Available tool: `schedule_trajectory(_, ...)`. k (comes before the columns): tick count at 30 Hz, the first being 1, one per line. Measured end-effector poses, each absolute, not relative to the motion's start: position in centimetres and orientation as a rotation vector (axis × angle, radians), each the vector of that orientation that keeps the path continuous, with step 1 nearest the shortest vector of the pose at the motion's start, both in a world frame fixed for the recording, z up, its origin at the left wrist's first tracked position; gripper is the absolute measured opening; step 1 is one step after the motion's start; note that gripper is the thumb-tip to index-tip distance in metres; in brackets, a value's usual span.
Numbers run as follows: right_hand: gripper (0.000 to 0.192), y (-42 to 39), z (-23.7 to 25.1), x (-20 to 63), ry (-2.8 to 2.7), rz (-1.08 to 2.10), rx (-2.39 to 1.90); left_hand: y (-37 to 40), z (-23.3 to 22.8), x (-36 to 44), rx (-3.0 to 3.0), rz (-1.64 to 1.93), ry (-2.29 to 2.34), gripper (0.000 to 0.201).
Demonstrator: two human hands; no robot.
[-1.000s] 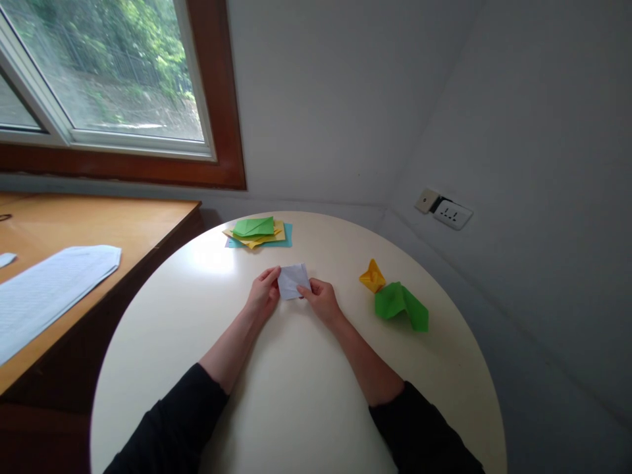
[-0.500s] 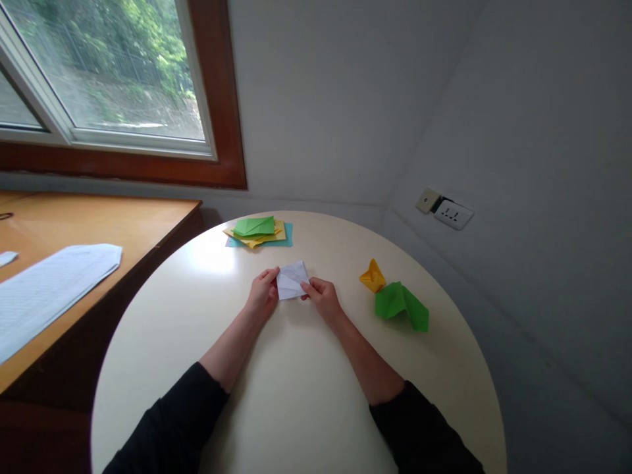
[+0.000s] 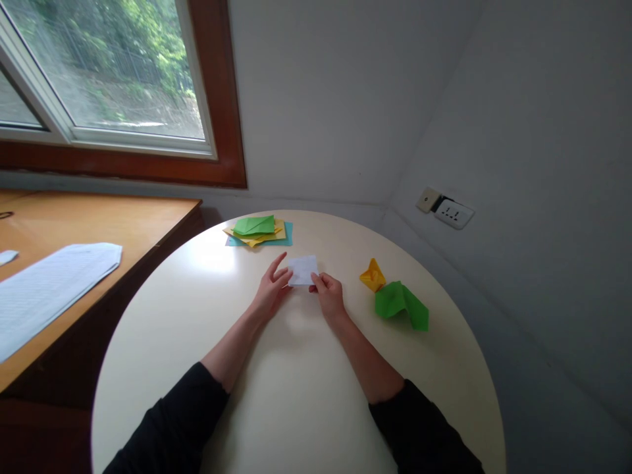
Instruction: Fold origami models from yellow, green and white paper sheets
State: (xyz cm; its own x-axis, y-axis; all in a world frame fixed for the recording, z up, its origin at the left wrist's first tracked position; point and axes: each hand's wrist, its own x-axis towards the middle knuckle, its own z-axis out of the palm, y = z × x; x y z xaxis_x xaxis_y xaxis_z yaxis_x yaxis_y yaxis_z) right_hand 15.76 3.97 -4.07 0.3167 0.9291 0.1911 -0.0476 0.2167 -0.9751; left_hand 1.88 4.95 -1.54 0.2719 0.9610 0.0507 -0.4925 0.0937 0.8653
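White paper (image 3: 303,268) shifted slightly right and farther over the table (image 3: 296,395); left hand's (image 3: 271,289) index finger now extended away. Right hand's (image 3: 330,296) fingers clamped on near-right corner, presumably main support. Left grip at left edge: cannot tell. No containers visible.

Flat, squarish white paper (image 3: 303,270)

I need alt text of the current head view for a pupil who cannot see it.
A person's right hand pinches a small white paper, the left hand at its opposite edge, over a round pale table. Beyond lies a stack of coloured paper; to the right lie yellow folded paper and green folded paper.
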Motion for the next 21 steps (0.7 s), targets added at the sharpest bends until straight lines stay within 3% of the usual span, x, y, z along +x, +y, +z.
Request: schedule_trajectory(21,0.041,4.15,-4.27,15.9,-0.946,1.02,-0.977,4.93,-2.0,2.33,1.125,1.21,0.791,0.071)
